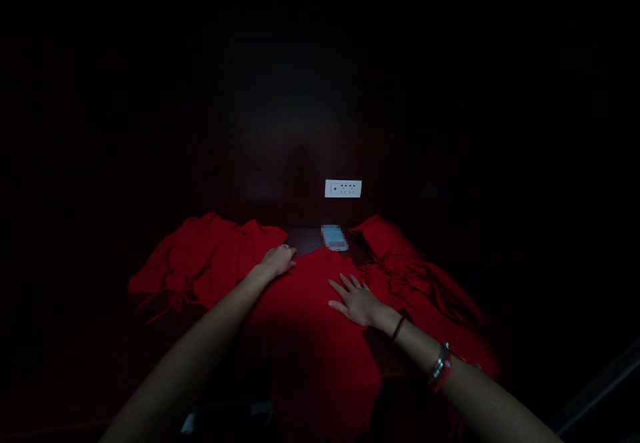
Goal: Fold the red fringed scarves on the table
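A red cloth (305,336) lies spread in front of me on a dark table. My left hand (278,259) reaches to its far left corner, fingers curled over the edge; a ring shows on one finger. My right hand (356,299) lies flat on the cloth's upper right part, fingers spread. Cords and a watch-like band sit on my right wrist. More red cloths with thin ties are heaped at the left (200,263) and at the right (415,276).
A small pale blue object (334,237), blurred, lies on the table beyond the cloth. A white wall socket plate (343,189) is on the dark wall behind. The rest of the room is too dark to make out.
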### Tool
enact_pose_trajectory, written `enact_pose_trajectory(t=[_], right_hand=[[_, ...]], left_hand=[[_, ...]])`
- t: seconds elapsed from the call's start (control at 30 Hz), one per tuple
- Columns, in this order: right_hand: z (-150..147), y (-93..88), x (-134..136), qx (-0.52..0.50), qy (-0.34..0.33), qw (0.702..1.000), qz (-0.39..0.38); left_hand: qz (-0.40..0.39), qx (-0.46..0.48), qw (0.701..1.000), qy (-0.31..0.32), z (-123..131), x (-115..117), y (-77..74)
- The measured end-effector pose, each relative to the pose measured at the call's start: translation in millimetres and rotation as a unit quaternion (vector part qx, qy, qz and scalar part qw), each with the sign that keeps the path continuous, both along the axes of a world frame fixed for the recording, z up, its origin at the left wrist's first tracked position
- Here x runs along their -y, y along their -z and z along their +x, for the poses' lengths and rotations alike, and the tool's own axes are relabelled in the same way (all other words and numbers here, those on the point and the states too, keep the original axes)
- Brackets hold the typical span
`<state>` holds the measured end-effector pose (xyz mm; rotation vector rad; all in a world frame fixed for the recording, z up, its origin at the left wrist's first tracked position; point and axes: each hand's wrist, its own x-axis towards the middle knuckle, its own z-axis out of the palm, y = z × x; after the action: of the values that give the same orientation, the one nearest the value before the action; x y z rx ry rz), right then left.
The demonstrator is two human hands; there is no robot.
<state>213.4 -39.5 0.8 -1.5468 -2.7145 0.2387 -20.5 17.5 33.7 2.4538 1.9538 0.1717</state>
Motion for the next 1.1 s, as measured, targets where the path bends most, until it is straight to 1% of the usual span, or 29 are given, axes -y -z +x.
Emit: enact_pose_trajectory(t=[0.1, 0.17, 0.23, 0.37, 0.43, 0.47, 0.53, 0.6, 0.63, 0.7, 0.77, 0.83, 0.9, 0.97, 1.03, 1.1], right_hand=[[8.6, 6.0, 2.3, -0.006, 0.019, 1.0, 0.006], [10.4, 7.6, 3.7, -0.013, 0.025, 1.0, 0.008], [10.5, 8.0, 5.1, -0.02, 0.025, 0.999, 0.014], [9.4, 2.8, 6.9, -0.017, 0.016, 1.0, 0.007], [7.5, -3.8, 4.8, -0.008, 0.009, 1.0, -0.013], [5.8, -7.5, 2.4, -0.006, 0.006, 1.0, -0.018], [0.8, -13.6, -4.9, -0.016, 0.003, 1.0, 0.001], [-4.6, -14.8, -14.0, -0.033, 0.002, 0.999, 0.039], [-6.7, -12.9, -18.5, -0.035, 0.004, 0.998, 0.048], [-8.8, -5.1, -25.9, -0.028, 0.012, 0.999, 0.033], [-7.9, 4.8, -30.1, -0.022, 0.023, 0.999, 0.011], [-5.6, 12.3, -31.3, -0.023, 0.028, 0.999, 0.013], [-3.7, 15.6, -30.6, -0.025, 0.029, 0.999, 0.021], [-3.0, 15.4, -29.3, -0.026, 0.033, 0.999, 0.026], [-3.0, 14.1, -28.2, -0.029, 0.037, 0.998, 0.029], [-2.8, 13.1, -27.7, -0.036, 0.035, 0.998, 0.034]], left_hand=[[-0.027, 0.011, 0.999, -0.013, 4.9, -21.1, 10.1], [-0.039, 0.025, 0.999, -0.022, 1.0, -28.1, 11.3], [-0.04, 0.04, 0.998, -0.029, -6.4, -32.3, 6.1], [-0.03, 0.049, 0.997, -0.05, -20.2, -37.4, -10.5], [-0.032, 0.038, 0.997, -0.059, -20.8, -37.3, -12.3], [-0.033, 0.032, 0.997, -0.063, -19.0, -36.2, -10.6], [-0.022, 0.023, 0.997, -0.065, -12.5, -32.1, -2.2], [-0.001, 0.017, 0.999, -0.034, -5.4, -26.7, 10.6], [0.0, 0.013, 1.0, -0.007, -2.9, -24.1, 17.8], [-0.03, 0.003, 0.999, 0.036, -1.2, -20.1, 31.7], [-0.071, -0.005, 0.996, 0.044, -2.9, -18.0, 42.0], [-0.083, -0.007, 0.996, 0.029, -4.6, -16.7, 46.5], [-0.062, -0.016, 0.998, 0.024, -2.9, -13.6, 45.6], [-0.008, -0.027, 0.999, 0.025, 1.9, -6.6, 41.9], [0.062, -0.018, 0.998, 0.025, 6.3, 4.6, 38.4], [0.096, 0.009, 0.995, 0.034, 5.0, 17.5, 36.8]])
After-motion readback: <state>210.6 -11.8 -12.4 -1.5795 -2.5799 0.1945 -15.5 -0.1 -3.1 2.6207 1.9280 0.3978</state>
